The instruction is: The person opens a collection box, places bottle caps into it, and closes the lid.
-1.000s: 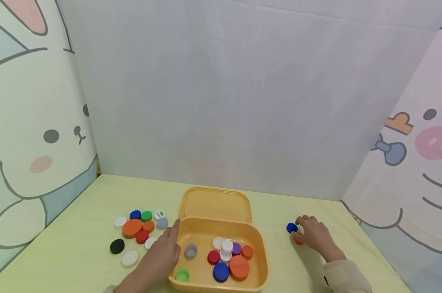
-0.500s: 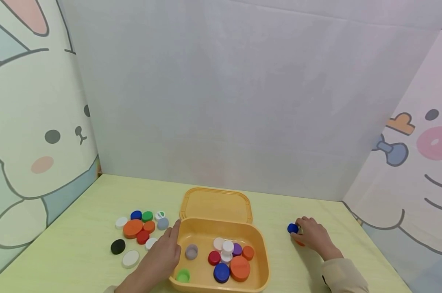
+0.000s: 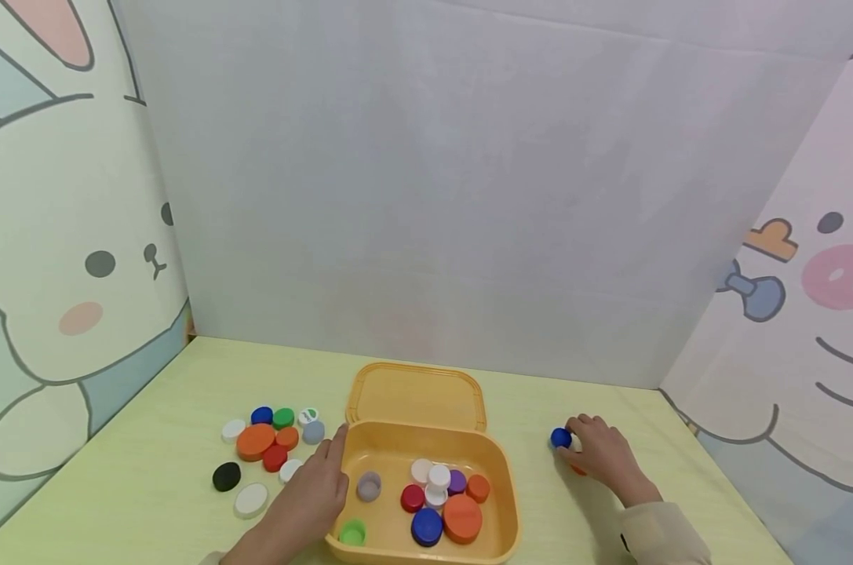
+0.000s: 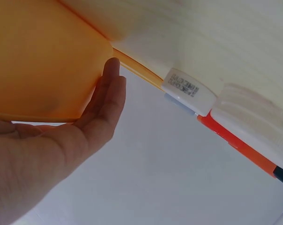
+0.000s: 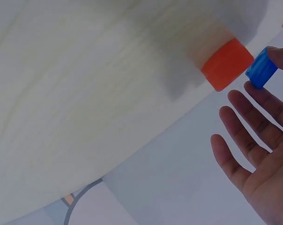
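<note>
The right hand (image 3: 603, 453) pinches a short, round blue cap (image 5: 262, 69), faintly lined along its side; the left hand (image 3: 308, 496), fingers straight, touches a yellow box (image 3: 426, 438).

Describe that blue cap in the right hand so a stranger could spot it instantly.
Start at the open orange-yellow box, then look right to the right hand. It pinches the blue cap, whose colour sets it apart from the orange cap beside it.
</note>
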